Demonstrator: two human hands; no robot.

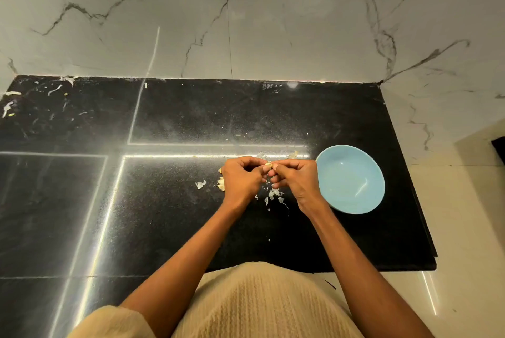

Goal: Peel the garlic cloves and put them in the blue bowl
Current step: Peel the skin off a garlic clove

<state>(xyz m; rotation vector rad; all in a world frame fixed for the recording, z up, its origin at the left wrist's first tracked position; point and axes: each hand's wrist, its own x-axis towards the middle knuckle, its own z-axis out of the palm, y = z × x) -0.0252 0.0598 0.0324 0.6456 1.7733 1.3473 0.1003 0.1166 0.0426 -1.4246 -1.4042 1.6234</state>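
While I am pinching the garlic clove (267, 166) between left hand (241, 178) and right hand (296, 178) beside the blue bowl (352, 182), I am judging it light, slippery, best held by its ends.

Beneath your hands you have a glossy black countertop (169, 201), a veined white marble wall (246, 23) beyond them, and pale floor tiles (464, 228) right of them.

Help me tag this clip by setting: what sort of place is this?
Most likely a home kitchen: a polished black stone counter against a marble-veined wall, with garlic skins scattered beside a blue bowl.
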